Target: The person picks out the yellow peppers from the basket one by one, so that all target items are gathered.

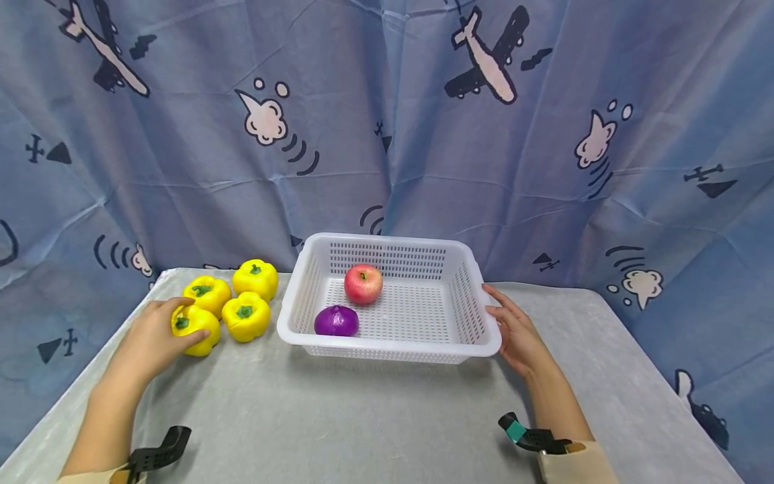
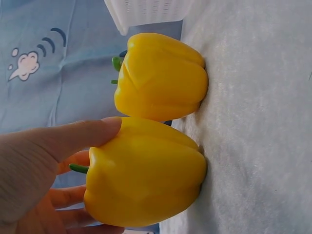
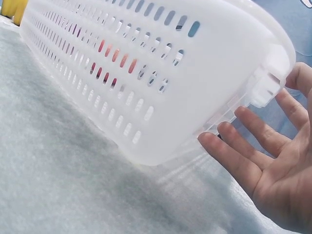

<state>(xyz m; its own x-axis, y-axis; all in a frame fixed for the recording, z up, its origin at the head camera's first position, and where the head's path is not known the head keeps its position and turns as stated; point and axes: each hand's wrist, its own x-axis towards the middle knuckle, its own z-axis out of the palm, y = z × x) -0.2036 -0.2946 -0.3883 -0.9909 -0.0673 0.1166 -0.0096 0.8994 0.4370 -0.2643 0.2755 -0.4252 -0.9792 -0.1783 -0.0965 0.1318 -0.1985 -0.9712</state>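
My left hand [image 1: 156, 337] grips the front-left yellow bell pepper [image 1: 199, 329], thumb on its near side and fingers round the far side. In the left wrist view that yellow bell pepper [image 2: 146, 175] sits on the table, green stem toward the palm. Several more yellow bell peppers [image 1: 246, 316] cluster beside it. At the right end of the white plastic basket [image 1: 387, 346], my right hand [image 1: 514, 331] has its fingers extended along the outer wall. The right wrist view shows the fingertips of this hand [image 3: 278, 156] at the basket's end, the palm apart from it.
Inside the basket lie a red apple [image 1: 363, 284] and a purple onion [image 1: 336, 321], apart from each other. A pale grey cloth covers the table [image 1: 338, 423]. Behind it hangs a blue curtain [image 1: 387, 134] with airplane prints.
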